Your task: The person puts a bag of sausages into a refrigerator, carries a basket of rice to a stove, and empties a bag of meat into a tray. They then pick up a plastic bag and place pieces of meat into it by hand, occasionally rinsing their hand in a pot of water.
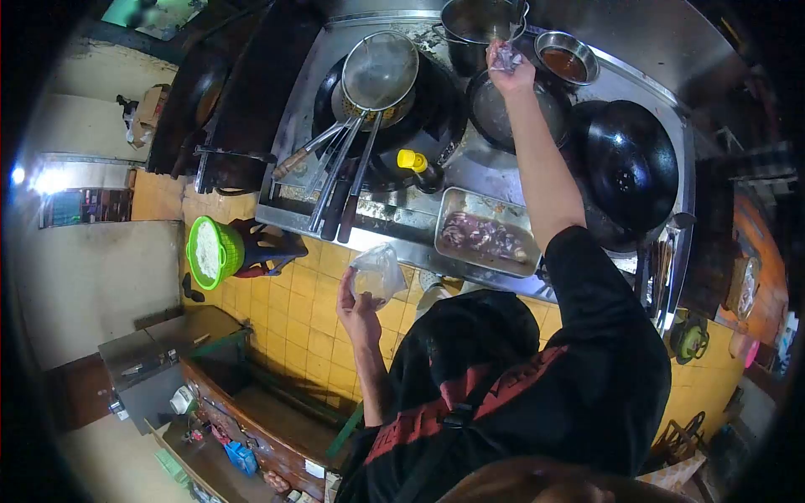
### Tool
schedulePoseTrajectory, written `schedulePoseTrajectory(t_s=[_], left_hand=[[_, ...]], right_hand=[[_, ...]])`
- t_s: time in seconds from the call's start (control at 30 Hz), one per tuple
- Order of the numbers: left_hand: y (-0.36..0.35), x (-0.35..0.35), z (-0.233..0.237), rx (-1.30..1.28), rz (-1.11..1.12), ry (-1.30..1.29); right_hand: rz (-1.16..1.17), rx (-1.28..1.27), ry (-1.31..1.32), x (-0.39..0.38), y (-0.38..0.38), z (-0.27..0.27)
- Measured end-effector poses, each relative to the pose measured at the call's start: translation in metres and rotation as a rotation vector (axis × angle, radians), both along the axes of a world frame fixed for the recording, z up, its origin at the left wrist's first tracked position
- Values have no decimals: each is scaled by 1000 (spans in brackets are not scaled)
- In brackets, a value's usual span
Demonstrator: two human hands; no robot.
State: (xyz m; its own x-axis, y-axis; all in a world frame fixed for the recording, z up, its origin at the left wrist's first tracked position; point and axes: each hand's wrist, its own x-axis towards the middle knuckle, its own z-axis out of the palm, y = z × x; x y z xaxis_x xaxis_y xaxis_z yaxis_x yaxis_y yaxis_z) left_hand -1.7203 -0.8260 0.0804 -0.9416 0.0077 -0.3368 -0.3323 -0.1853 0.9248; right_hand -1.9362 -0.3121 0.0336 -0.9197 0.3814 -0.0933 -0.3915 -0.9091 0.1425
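My left hand (359,314) grips a clear plastic bag (379,275) above the tiled floor, in front of the stove edge. Stretched far across the stove, my right hand (511,77) is closed at the near rim of a metal pot (465,38). In its fingers shows a whitish crumpled piece (506,57), of a kind I cannot tell. Beside that hand stands a steel bowl (567,59) of reddish-brown liquid. Beneath the right forearm lies a wide dark pan (495,113).
A metal tray (450,205) of reddish meat pieces sits at the stove's front edge. Left of it are a yellow-capped bottle (423,172) and strainers (380,71) over a wok. A black wok (641,168) leans at right. A green basket (220,253) stands left.
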Motion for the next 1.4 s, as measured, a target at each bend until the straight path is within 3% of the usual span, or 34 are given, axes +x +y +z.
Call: schedulePoseTrajectory(t_s=[0.23,0.43,0.5,0.63,1.1,1.4], left_hand=[[-1,-2,-4,-8,-13,40],[1,-1,-3,12,-12,17],[-1,-1,-6,28,-3,29],[0,-1,-6,-2,-15,31],[2,0,-1,36,-41,6],[4,-2,-5,6,-19,6]], right_hand=[[-114,-51,-128,1,-8,12],[23,-17,70,5,-5,6],[-82,-8,-80,2,-7,8],[-54,18,-60,5,-9,12],[-60,-192,-48,7,-4,19],[-109,-82,-117,6,-3,20]])
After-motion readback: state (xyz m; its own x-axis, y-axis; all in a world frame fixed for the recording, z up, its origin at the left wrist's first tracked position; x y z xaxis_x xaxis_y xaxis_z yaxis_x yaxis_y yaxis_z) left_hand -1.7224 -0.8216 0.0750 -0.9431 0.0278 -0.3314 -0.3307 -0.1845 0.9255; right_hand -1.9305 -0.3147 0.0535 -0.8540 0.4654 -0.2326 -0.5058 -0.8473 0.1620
